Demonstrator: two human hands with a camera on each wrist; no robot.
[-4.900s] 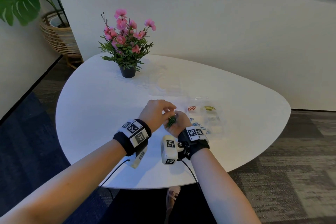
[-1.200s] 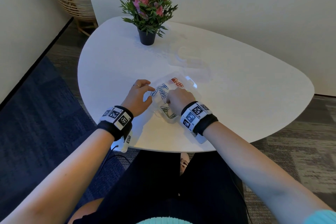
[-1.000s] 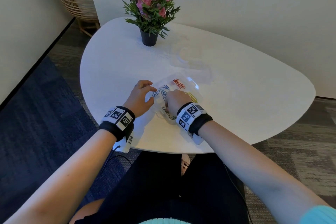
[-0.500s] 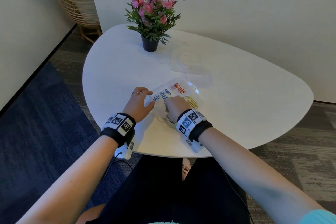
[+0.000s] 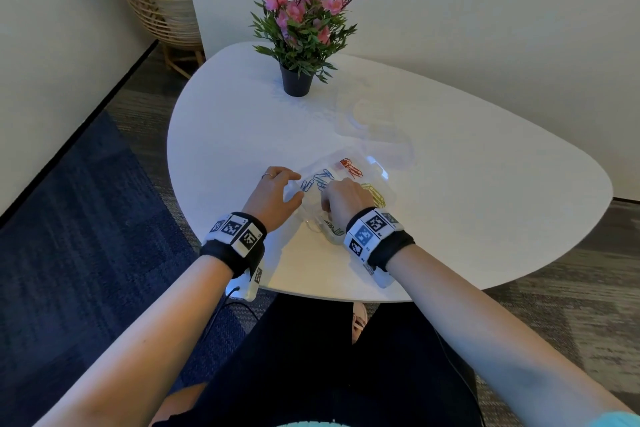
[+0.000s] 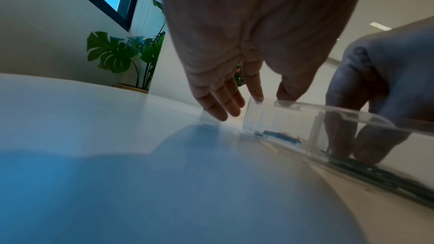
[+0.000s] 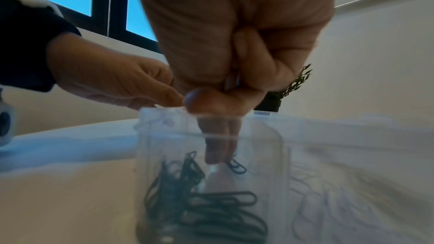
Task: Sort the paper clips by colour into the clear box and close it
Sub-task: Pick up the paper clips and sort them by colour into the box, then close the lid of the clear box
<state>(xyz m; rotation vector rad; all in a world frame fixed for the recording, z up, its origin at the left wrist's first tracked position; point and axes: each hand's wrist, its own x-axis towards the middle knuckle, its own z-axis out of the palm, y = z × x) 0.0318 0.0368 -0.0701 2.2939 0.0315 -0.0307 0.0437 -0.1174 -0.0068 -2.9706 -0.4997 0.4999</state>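
Note:
The clear box [image 5: 375, 172] lies at an angle on the white table [image 5: 485, 184], without a lid. Its compartments hold red clips [image 5: 349, 166], blue clips [image 5: 317, 180], yellow clips [image 5: 375, 194] and green clips [image 5: 330, 229]. My left hand [image 5: 289, 188] has its straight index fingertip [image 6: 256, 90] and its thumb on the box's left corner rim [image 6: 265, 100]. My right hand [image 5: 341, 199] reaches into the nearest compartment. There two straight fingers [image 7: 218, 151] press on one green clip [image 7: 238, 167] behind the green pile [image 7: 202, 207]; its other fingers are curled into the palm.
The clear lid [image 5: 367, 118] lies flat on the table beyond the box. A black pot of pink flowers [image 5: 298, 80] stands at the table's far side. A wicker planter [image 5: 159, 7] stands on the floor at the back left.
Some five seconds back both hands held green clips beside the box; now those clips lie in its nearest compartment. Over the last second both hands have stayed at the box while the view shifted.

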